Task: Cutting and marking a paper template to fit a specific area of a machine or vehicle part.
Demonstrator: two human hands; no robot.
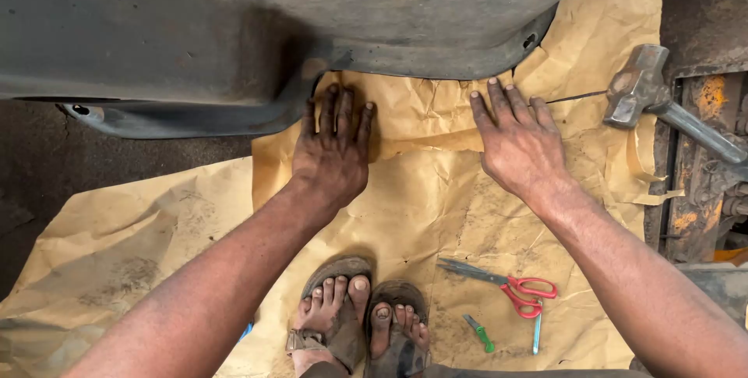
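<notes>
Brown kraft paper (436, 206) is our landmark, spread crumpled over the floor and running up under the dark metal body panel (234, 27) that fills the top of the view. Toward its left half, our left hand (333, 152) lies flat with fingers spread, pressing the sheet where it meets the panel's curved lower edge; it grips nothing. Below that hand, at the paper's near edge, our two sandalled feet (362, 319) stand on it. Right of centre, our right hand (520, 140) also lies open and flat, palm down on a fold of the sheet just beneath the panel's rim. As we judge it, the paper is laid and being smoothed to the panel, while no cut along that edge shows yet. Red-handled scissors (506, 284) and a small green tool (480, 333) rest untouched on the lower right. Beyond the paper's right edge lies a hammer (647, 93).
</notes>
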